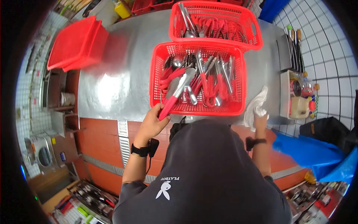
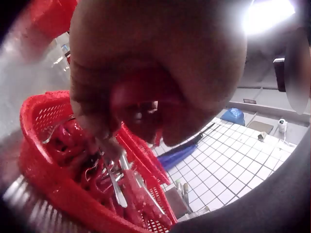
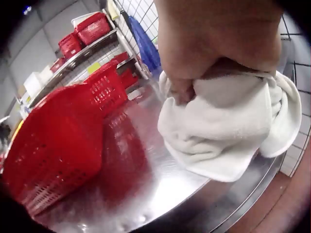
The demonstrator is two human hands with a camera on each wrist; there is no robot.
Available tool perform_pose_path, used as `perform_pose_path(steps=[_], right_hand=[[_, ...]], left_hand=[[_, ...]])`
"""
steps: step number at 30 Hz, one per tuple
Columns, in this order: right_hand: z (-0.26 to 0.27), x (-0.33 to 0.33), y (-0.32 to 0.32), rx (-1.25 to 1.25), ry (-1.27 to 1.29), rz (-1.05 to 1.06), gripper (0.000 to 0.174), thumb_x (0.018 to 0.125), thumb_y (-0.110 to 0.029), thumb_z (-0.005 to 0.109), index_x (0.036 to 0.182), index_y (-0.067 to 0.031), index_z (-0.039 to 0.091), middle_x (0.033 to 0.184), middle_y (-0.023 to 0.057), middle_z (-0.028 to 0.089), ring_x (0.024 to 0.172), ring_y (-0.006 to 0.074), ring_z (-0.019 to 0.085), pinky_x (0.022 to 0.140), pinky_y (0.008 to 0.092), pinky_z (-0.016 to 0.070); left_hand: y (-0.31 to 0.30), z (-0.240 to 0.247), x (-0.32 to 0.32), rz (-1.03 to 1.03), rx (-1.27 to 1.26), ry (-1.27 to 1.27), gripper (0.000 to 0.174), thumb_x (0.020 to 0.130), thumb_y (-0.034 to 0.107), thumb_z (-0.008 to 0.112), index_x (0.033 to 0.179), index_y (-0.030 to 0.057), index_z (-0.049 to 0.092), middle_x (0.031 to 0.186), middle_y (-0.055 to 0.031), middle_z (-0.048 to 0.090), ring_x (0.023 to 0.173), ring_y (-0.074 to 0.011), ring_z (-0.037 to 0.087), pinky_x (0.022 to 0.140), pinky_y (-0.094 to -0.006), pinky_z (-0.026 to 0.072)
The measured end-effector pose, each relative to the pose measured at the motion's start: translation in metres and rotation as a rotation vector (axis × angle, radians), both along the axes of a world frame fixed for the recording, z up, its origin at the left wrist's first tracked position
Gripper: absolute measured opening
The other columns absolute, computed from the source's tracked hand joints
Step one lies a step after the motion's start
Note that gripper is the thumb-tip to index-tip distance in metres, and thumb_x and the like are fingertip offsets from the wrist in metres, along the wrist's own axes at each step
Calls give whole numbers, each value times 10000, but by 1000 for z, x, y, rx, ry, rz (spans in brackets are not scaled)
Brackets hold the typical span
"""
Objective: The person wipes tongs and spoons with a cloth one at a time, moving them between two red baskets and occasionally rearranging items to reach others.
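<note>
L. hand: left hand (image 1: 153,121), ctr.-left of head view; fingers curled round handle, closed on it.
Held item: red-handled, silver metal tongs (image 1: 174,98), tilted, metal end up and to the rt., over front basket's left part.
R. hand: right hand (image 1: 260,119), rt. of ctr.; fingers bunched into cloth, gripping it.
Cloth: white, soft fabric cloth (image 1: 257,106), at table's near edge, just rt. of front basket.
Front basket: red, perforated plastic basket (image 1: 197,112), upper ctr., w/ red-handled metal utensils.
Rear basket: similar red plastic basket (image 1: 223,44), top ctr., w/ more utensils.
Table: grey, shiny metal table (image 1: 130,74), under both baskets.
</note>
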State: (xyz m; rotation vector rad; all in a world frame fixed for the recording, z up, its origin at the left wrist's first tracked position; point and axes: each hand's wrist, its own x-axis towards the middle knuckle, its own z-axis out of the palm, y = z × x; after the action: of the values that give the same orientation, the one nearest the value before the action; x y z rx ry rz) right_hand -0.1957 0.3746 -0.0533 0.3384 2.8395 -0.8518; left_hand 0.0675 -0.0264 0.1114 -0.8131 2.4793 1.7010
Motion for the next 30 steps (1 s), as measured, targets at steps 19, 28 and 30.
perform_pose_path(steps=[19,28,30], right_hand=[[-50,-13,40,-315,2,106,563,761,-315,755,1167,-1,524,1110,196,637,1051,344,615,871,406,474],[5,-5,14,-223,-76,42,587,758,-322,756,1190,-9,514,1141,189,628,1075,329,604,895,391,469],[-4,-8,19,-191,-93,50,578,755,-317,755,1182,-9,516,1140,188,628,1075,332,603,896,393,468]], left_hand=[[34,41,-120,-359,-681,-109,367,810,232,653,1122,44,610,1042,-154,657,991,-326,620,832,-416,499],[58,35,-138,-389,-831,-164,367,809,244,601,1133,75,628,873,-177,683,778,-344,666,683,-458,534],[58,21,-137,-389,-835,-156,415,807,245,600,1187,78,593,867,-180,682,772,-349,665,684,-461,533]])
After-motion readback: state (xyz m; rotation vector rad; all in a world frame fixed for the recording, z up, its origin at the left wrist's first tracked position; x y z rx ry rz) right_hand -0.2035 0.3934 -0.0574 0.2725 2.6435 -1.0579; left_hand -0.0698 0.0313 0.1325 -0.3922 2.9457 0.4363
